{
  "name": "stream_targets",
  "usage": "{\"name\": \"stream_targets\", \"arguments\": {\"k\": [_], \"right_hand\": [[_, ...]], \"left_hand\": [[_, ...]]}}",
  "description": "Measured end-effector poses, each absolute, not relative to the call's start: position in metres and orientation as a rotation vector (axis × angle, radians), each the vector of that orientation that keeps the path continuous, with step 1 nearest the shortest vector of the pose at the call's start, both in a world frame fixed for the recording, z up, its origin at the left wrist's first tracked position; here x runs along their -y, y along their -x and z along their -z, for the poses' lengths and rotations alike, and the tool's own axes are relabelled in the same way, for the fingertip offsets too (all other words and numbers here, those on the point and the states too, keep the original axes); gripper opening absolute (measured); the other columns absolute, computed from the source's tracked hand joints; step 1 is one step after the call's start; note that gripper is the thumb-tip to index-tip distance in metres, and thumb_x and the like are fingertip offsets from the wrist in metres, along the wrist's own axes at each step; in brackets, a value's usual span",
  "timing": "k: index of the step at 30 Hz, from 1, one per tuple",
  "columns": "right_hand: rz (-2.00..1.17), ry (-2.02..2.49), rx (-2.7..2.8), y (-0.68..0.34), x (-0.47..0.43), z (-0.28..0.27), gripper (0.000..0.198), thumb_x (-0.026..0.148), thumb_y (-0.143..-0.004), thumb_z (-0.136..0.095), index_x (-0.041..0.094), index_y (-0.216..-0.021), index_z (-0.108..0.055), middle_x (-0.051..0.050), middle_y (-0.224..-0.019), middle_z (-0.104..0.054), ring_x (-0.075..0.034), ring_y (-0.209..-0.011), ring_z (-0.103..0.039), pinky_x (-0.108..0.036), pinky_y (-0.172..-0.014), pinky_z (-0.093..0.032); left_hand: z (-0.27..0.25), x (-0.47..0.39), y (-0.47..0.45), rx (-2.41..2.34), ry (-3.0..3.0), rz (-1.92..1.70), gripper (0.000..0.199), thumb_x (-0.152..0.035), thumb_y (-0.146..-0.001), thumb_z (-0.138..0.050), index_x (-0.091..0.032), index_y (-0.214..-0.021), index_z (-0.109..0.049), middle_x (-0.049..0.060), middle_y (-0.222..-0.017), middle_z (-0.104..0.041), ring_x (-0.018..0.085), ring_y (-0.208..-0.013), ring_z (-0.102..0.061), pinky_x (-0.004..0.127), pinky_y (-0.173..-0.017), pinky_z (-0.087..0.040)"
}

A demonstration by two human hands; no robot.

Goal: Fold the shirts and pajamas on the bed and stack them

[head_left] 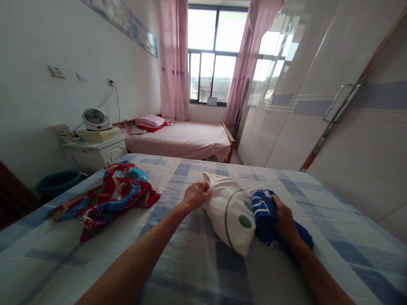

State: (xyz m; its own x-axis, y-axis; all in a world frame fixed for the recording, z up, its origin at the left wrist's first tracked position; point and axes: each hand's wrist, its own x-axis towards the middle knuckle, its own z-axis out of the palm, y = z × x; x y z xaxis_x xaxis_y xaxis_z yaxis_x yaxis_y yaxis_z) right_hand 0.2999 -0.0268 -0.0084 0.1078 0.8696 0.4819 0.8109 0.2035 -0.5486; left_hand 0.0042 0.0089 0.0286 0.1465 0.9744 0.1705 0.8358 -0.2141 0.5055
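White cloth [233,203], blue-checked sheet [181,258], pink curtains [174,59]

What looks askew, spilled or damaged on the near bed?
Only the patterned red-and-blue cloth stands out: it lies crumpled and loosely sprawled on the left of the near bed, whereas the blue cloth is bundled compactly. No spill or damage visible.

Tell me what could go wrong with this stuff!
The left hand pinches one end of the white bundle, so it might slip. The blue cloth gripped by the right hand looks bunched, so it could come undone. The red-and-blue cloth lies near the left edge of the checked bed, so it may slide off.
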Motion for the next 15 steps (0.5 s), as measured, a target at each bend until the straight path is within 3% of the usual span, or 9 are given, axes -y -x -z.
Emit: {"name": "stream_targets", "arguments": {"k": [4, 8, 13, 15], "right_hand": [[-0.084, 1.603, 1.673, -0.298, 0.028, 0.007, 0.031, 0.036, -0.072, -0.046, 0.021, -0.093, -0.062, -0.007, -0.083, -0.072, -0.025, -0.076, -0.066, -0.031, -0.065, -0.048], [-0.080, 1.615, 1.705, -0.299, 0.028, 0.007, 0.030, 0.037, -0.072, -0.046, 0.021, -0.093, -0.061, -0.007, -0.082, -0.071, -0.025, -0.077, -0.066, -0.031, -0.065, -0.048], [-0.077, 1.628, 1.710, -0.301, 0.026, 0.009, 0.028, 0.037, -0.073, -0.045, 0.021, -0.091, -0.060, -0.007, -0.082, -0.071, -0.026, -0.077, -0.066, -0.032, -0.064, -0.048], [-0.077, 1.617, 1.705, -0.301, 0.026, 0.010, 0.030, 0.037, -0.073, -0.046, 0.021, -0.093, -0.060, -0.008, -0.083, -0.071, -0.026, -0.078, -0.066, -0.033, -0.066, -0.048]], "left_hand": [[-0.028, -0.002, -0.008, -1.707, -2.136, -0.869, 0.017, -0.023, -0.079, -0.045, -0.020, -0.063, -0.048, 0.001, -0.069, -0.057, 0.016, -0.070, -0.055, 0.025, -0.062, -0.036], [-0.033, 0.003, -0.010, -1.466, -2.035, -0.998, 0.021, -0.028, -0.082, -0.043, -0.020, -0.062, -0.043, -0.003, -0.062, -0.049, 0.012, -0.060, -0.048, 0.022, -0.054, -0.034], [-0.040, 0.017, -0.014, -1.240, -1.961, -0.641, 0.038, -0.043, -0.065, -0.068, -0.019, -0.050, -0.043, -0.005, -0.051, -0.041, 0.009, -0.049, -0.039, 0.022, -0.042, -0.026], [-0.057, 0.022, -0.012, -1.123, -1.934, -0.624, 0.043, -0.048, -0.064, -0.069, -0.018, -0.047, -0.043, -0.006, -0.047, -0.040, 0.008, -0.045, -0.038, 0.021, -0.040, -0.026]]}}
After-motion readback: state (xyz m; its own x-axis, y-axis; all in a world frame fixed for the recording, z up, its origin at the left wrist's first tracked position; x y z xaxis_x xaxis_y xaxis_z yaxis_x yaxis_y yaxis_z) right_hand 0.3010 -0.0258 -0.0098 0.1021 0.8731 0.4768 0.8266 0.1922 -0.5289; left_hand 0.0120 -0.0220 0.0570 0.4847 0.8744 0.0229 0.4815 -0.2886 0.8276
